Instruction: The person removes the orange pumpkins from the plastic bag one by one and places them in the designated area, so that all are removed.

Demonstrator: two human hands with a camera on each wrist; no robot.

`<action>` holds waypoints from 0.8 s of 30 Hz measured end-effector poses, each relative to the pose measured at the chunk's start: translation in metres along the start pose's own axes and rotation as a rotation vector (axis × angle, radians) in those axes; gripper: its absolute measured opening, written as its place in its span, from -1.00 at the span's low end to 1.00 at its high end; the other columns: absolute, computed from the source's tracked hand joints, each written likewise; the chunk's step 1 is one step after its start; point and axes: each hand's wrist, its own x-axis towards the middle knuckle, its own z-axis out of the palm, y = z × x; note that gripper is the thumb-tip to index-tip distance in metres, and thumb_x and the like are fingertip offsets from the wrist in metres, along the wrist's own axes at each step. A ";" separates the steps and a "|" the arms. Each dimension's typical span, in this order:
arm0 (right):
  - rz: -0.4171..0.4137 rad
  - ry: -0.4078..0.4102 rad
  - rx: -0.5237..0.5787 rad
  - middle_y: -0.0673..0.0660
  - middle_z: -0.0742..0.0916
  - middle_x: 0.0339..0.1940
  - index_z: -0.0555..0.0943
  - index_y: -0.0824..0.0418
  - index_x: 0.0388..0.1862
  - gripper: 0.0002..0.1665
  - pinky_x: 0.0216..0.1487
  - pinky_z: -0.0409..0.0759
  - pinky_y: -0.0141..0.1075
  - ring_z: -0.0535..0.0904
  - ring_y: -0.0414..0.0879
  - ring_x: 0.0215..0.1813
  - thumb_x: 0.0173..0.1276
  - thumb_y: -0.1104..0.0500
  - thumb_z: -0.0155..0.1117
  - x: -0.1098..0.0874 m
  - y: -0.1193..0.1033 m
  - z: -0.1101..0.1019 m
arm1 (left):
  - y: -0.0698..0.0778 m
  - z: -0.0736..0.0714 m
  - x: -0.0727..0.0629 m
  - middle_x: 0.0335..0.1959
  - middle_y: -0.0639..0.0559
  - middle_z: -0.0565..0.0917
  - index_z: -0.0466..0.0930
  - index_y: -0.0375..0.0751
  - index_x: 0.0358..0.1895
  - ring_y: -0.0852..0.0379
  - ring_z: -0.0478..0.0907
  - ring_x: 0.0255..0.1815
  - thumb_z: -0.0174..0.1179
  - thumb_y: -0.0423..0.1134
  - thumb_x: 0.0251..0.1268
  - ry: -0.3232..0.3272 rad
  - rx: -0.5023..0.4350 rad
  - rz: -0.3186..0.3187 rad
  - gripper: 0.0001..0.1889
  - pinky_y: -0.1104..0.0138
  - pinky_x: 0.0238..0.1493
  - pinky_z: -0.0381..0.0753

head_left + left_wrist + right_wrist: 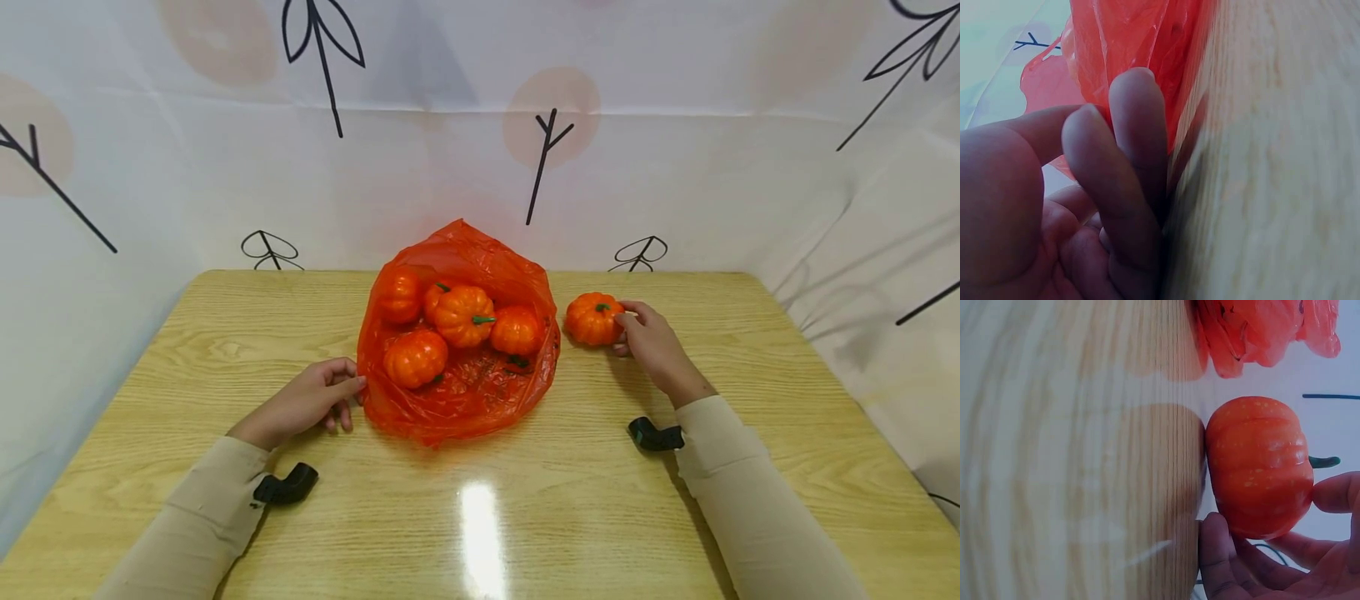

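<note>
A thin red plastic bag (491, 404) lies spread on the table with its mouth facing up. Several small orange toy pumpkins (415, 359) with green stems rest inside it. At the bag's left edge, my left hand (318, 396) pinches the plastic between thumb and forefinger; other fingers stay loosely bent near the tabletop. Just right of the bag, my right hand (654, 346) holds another orange pumpkin (592, 321) by its right side. The right wrist view shows this pumpkin (1260, 469) standing on the table, thumb near its stem and fingers low against it.
The wooden table (390, 517) ends at a white backdrop (450, 167) printed with leaf and twig drawings. A black curved piece (288, 485) sits at the left sleeve, and a similar black piece (655, 435) at the right sleeve.
</note>
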 end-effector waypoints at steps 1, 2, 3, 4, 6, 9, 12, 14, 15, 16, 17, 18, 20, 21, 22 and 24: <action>-0.001 0.002 0.000 0.41 0.50 0.29 0.12 0.26 0.58 -0.32 -0.14 0.67 -0.46 0.61 -0.19 -0.21 0.64 -0.06 -0.26 0.000 0.000 0.000 | 0.000 0.000 0.000 -0.27 -0.06 0.62 0.46 -0.27 -0.06 0.07 0.62 -0.52 0.04 0.00 0.56 -0.002 0.001 0.001 -0.66 0.32 -0.53 0.61; -0.001 0.001 0.001 0.41 0.50 0.28 0.12 0.26 0.58 -0.32 -0.15 0.67 -0.46 0.60 -0.19 -0.22 0.64 -0.06 -0.26 0.000 0.000 0.000 | 0.001 0.000 0.000 -0.27 -0.06 0.62 0.46 -0.28 -0.06 0.07 0.62 -0.52 0.04 -0.01 0.56 -0.003 0.003 0.003 -0.66 0.32 -0.53 0.61; -0.003 0.001 0.003 0.40 0.50 0.28 0.12 0.26 0.59 -0.32 -0.15 0.67 -0.46 0.60 -0.20 -0.22 0.65 -0.06 -0.26 0.000 0.001 0.000 | 0.001 -0.001 0.000 -0.27 -0.06 0.62 0.46 -0.28 -0.06 0.07 0.62 -0.52 0.04 -0.01 0.57 -0.004 0.004 0.003 -0.66 0.32 -0.53 0.60; -0.005 0.001 0.006 0.40 0.50 0.28 0.11 0.26 0.59 -0.32 -0.15 0.67 -0.46 0.60 -0.20 -0.22 0.65 -0.05 -0.25 0.000 0.001 0.000 | 0.001 -0.001 -0.001 -0.27 -0.06 0.62 0.46 -0.29 -0.06 0.08 0.62 -0.52 0.05 -0.01 0.56 -0.004 0.004 0.003 -0.66 0.32 -0.53 0.60; -0.009 0.000 0.011 0.40 0.49 0.30 0.10 0.25 0.59 -0.32 -0.15 0.67 -0.46 0.59 -0.20 -0.20 0.65 -0.05 -0.24 0.001 0.002 0.000 | 0.002 -0.001 -0.002 -0.27 -0.07 0.61 0.45 -0.31 -0.05 0.08 0.62 -0.53 0.05 -0.02 0.56 -0.007 0.007 0.006 -0.65 0.32 -0.53 0.60; -0.021 0.013 0.030 0.41 0.46 0.35 0.11 0.25 0.59 -0.32 -0.15 0.68 -0.44 0.60 -0.16 -0.17 0.65 -0.07 -0.22 0.000 0.002 0.000 | 0.003 -0.001 -0.003 -0.27 -0.10 0.61 0.45 -0.32 -0.05 0.08 0.61 -0.53 0.05 -0.02 0.56 -0.008 0.010 0.006 -0.65 0.32 -0.54 0.60; -0.034 0.046 0.034 0.40 0.42 0.37 0.15 0.26 0.56 -0.31 -0.16 0.71 -0.40 0.63 -0.11 -0.18 0.64 -0.09 -0.21 -0.001 0.003 -0.001 | 0.004 0.000 -0.003 -0.27 -0.11 0.61 0.44 -0.33 -0.06 0.07 0.61 -0.53 0.05 -0.02 0.56 -0.008 0.012 0.006 -0.65 0.32 -0.54 0.59; -0.041 0.082 0.029 0.39 0.41 0.38 0.18 0.26 0.54 -0.32 -0.19 0.72 -0.38 0.66 -0.11 -0.22 0.63 -0.10 -0.21 -0.002 0.003 -0.002 | 0.005 0.000 -0.003 -0.27 -0.10 0.61 0.45 -0.32 -0.06 0.07 0.61 -0.53 0.05 -0.02 0.56 -0.008 0.011 0.007 -0.65 0.32 -0.54 0.59; -0.042 0.100 0.026 0.39 0.41 0.38 0.20 0.27 0.53 -0.32 -0.21 0.72 -0.37 0.67 -0.11 -0.24 0.63 -0.11 -0.20 -0.002 0.003 -0.002 | 0.005 0.000 -0.003 -0.27 -0.10 0.61 0.45 -0.32 -0.06 0.07 0.61 -0.53 0.05 -0.03 0.57 -0.008 0.011 0.008 -0.65 0.32 -0.54 0.60; -0.043 0.120 0.024 0.37 0.42 0.38 0.22 0.27 0.51 -0.33 -0.22 0.73 -0.37 0.67 -0.12 -0.26 0.62 -0.11 -0.19 -0.002 0.003 -0.003 | 0.004 0.000 -0.003 -0.27 -0.09 0.61 0.45 -0.31 -0.06 0.07 0.62 -0.53 0.05 -0.03 0.57 -0.008 0.012 0.008 -0.66 0.32 -0.53 0.60; -0.045 0.143 0.026 0.37 0.43 0.37 0.25 0.27 0.50 -0.33 -0.24 0.72 -0.37 0.67 -0.13 -0.27 0.62 -0.11 -0.19 -0.003 0.002 -0.003 | 0.005 0.000 -0.003 -0.27 -0.08 0.62 0.45 -0.30 -0.06 0.07 0.62 -0.53 0.05 -0.02 0.57 -0.006 0.010 0.003 -0.66 0.32 -0.53 0.60; -0.048 0.169 0.022 0.35 0.45 0.35 0.28 0.26 0.48 -0.35 -0.25 0.72 -0.38 0.66 -0.14 -0.27 0.62 -0.12 -0.18 -0.004 0.002 -0.003 | 0.005 0.000 -0.003 -0.28 -0.07 0.62 0.46 -0.29 -0.07 0.07 0.62 -0.53 0.05 -0.02 0.57 -0.004 0.008 -0.001 -0.66 0.33 -0.53 0.60; -0.058 0.215 0.023 0.32 0.48 0.31 0.34 0.25 0.44 -0.36 -0.26 0.69 -0.42 0.65 -0.14 -0.25 0.61 -0.13 -0.17 -0.005 0.001 -0.003 | 0.004 0.000 -0.003 -0.27 -0.06 0.62 0.45 -0.29 -0.06 0.07 0.62 -0.52 0.04 -0.03 0.57 -0.005 0.009 0.000 -0.67 0.32 -0.53 0.60; -0.067 0.236 0.020 0.30 0.50 0.30 0.37 0.23 0.42 -0.38 -0.26 0.67 -0.44 0.64 -0.13 -0.22 0.61 -0.13 -0.16 -0.005 0.000 -0.002 | 0.004 0.000 -0.003 -0.27 -0.06 0.62 0.45 -0.29 -0.06 0.07 0.62 -0.52 0.04 -0.03 0.57 -0.005 0.009 0.000 -0.67 0.32 -0.53 0.60; -0.078 0.255 0.014 0.28 0.52 0.28 0.40 0.22 0.40 -0.39 -0.27 0.65 -0.46 0.64 -0.11 -0.19 0.60 -0.13 -0.16 -0.006 0.000 -0.002 | 0.004 0.000 -0.003 -0.27 -0.06 0.62 0.45 -0.29 -0.06 0.07 0.62 -0.52 0.04 -0.03 0.57 -0.005 0.006 -0.001 -0.67 0.33 -0.53 0.60; -0.098 0.291 0.001 0.23 0.55 0.23 0.45 0.20 0.36 -0.42 -0.28 0.60 -0.50 0.62 -0.08 -0.13 0.60 -0.13 -0.14 -0.007 -0.001 0.000 | 0.004 0.000 -0.003 -0.27 -0.06 0.61 0.45 -0.30 -0.06 0.07 0.62 -0.52 0.04 -0.03 0.57 -0.008 0.005 0.003 -0.67 0.32 -0.53 0.60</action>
